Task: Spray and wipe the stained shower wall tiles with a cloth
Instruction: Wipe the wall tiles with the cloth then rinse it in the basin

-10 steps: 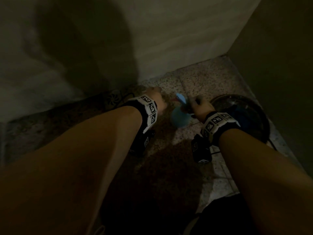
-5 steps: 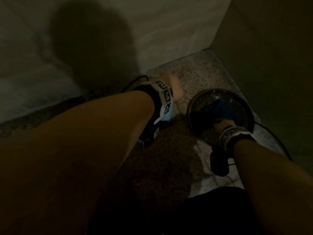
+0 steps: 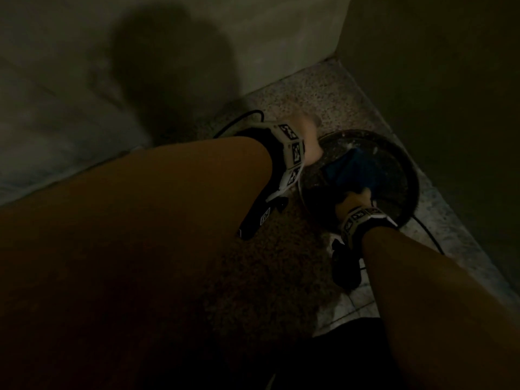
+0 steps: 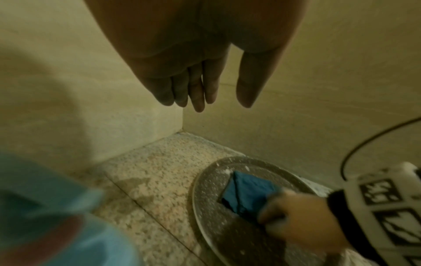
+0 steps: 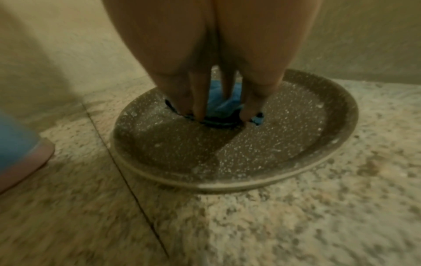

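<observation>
A folded blue cloth (image 3: 354,167) (image 4: 248,190) (image 5: 218,97) lies in a dark speckled round pan (image 3: 405,164) (image 4: 212,207) (image 5: 250,147) on the floor in the shower corner. My right hand (image 3: 356,197) (image 4: 293,212) (image 5: 223,111) reaches into the pan and pinches the cloth's near edge between fingers and thumb. My left hand (image 3: 305,142) (image 4: 218,102) hovers open by the pan's left rim, fingers straight, holding nothing. A light blue spray bottle (image 4: 45,207) (image 5: 16,136) stands on the floor to the left, blurred; my left arm hides it in the head view.
Pale tiled walls (image 3: 281,38) (image 4: 296,108) meet in a corner just behind the pan. The floor (image 3: 309,102) (image 5: 296,225) is speckled stone with a grout line left of the pan. A black cable (image 3: 427,235) trails past the pan's right side.
My right hand left the spray bottle, moved right into the pan and took hold of the blue cloth. My left hand lifted off the bottle and shifted right toward the pan's rim.
</observation>
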A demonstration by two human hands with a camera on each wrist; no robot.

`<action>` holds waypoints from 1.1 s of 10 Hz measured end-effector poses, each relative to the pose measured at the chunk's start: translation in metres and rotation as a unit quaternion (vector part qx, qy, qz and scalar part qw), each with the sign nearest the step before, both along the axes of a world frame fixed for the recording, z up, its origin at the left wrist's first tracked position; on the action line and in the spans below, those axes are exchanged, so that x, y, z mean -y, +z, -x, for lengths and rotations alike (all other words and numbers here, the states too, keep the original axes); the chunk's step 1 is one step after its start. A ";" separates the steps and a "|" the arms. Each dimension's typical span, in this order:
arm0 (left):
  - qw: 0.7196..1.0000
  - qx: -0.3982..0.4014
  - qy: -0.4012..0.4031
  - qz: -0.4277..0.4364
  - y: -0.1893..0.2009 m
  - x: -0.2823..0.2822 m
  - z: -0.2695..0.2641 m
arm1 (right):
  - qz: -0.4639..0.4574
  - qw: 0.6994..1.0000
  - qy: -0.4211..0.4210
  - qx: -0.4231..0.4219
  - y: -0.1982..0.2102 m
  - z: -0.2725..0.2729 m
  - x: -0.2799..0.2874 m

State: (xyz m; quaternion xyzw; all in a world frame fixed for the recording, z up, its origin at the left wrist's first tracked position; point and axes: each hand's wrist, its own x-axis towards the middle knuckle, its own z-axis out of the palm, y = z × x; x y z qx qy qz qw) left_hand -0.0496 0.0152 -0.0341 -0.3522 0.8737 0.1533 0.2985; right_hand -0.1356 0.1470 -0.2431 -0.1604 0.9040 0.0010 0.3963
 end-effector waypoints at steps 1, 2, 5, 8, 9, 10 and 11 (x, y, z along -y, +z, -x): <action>0.998 -0.057 0.005 -0.001 -0.033 -0.005 0.006 | 0.037 0.995 -0.088 0.004 0.035 -0.008 0.002; 0.995 -0.093 0.010 -0.024 -0.042 -0.006 0.007 | 0.014 0.994 -0.105 0.002 0.030 0.000 0.003; 0.991 -0.117 0.011 -0.060 -0.033 -0.006 0.000 | 0.137 0.969 -0.204 -0.012 0.026 0.023 -0.005; 0.986 -0.153 0.013 -0.067 -0.018 0.000 -0.009 | 0.317 0.918 -0.231 -0.061 0.098 0.029 0.010; 0.984 -0.165 0.003 -0.074 -0.003 0.005 -0.014 | 0.398 0.887 -0.229 -0.043 0.131 0.024 0.011; 0.981 -0.178 0.000 -0.075 0.014 0.013 -0.020 | 0.446 0.870 -0.211 -0.017 0.167 0.020 0.013; 0.977 -0.204 0.005 -0.065 0.034 0.024 -0.029 | 0.499 0.843 -0.201 0.017 0.207 0.018 0.018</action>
